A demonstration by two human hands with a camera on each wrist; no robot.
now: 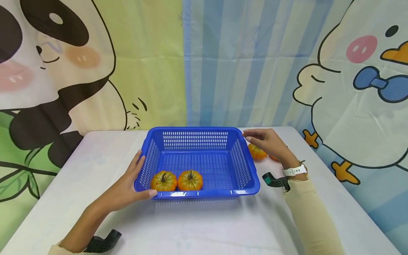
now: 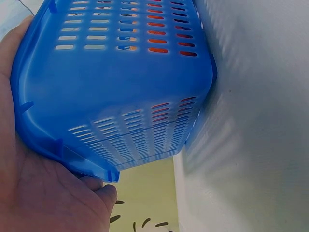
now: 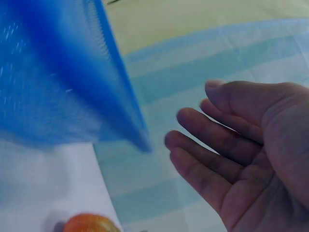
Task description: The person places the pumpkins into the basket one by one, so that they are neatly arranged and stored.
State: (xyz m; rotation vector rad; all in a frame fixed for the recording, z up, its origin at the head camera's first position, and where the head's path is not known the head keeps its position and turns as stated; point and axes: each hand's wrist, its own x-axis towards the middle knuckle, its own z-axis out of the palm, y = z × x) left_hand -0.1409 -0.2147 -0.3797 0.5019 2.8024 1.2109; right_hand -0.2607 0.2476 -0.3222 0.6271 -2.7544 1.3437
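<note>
A blue plastic basket (image 1: 204,193) with slotted walls is on the white table. Two small orange-and-green pumpkins, one (image 1: 163,181) beside the other (image 1: 190,180), lie at its front left inside. My left hand (image 1: 125,191) grips the basket's front left corner, thumb on the front rim and fingers along the left side. Close to the back right corner, my right hand (image 1: 269,143) holds nothing, its fingers loosely bent; the right wrist view shows a gap between it and the basket (image 3: 63,87). Below that hand sits another pumpkin (image 1: 256,153), with a further orange thing (image 1: 273,158) mostly hidden by the wrist.
A white-covered table (image 1: 204,226) carries everything. Behind it hangs a curtain (image 1: 223,63) with a panda, stripes and a white bird printed on it. Dark devices are strapped at both wrists, the right one (image 1: 276,181) next to a white band (image 1: 294,170).
</note>
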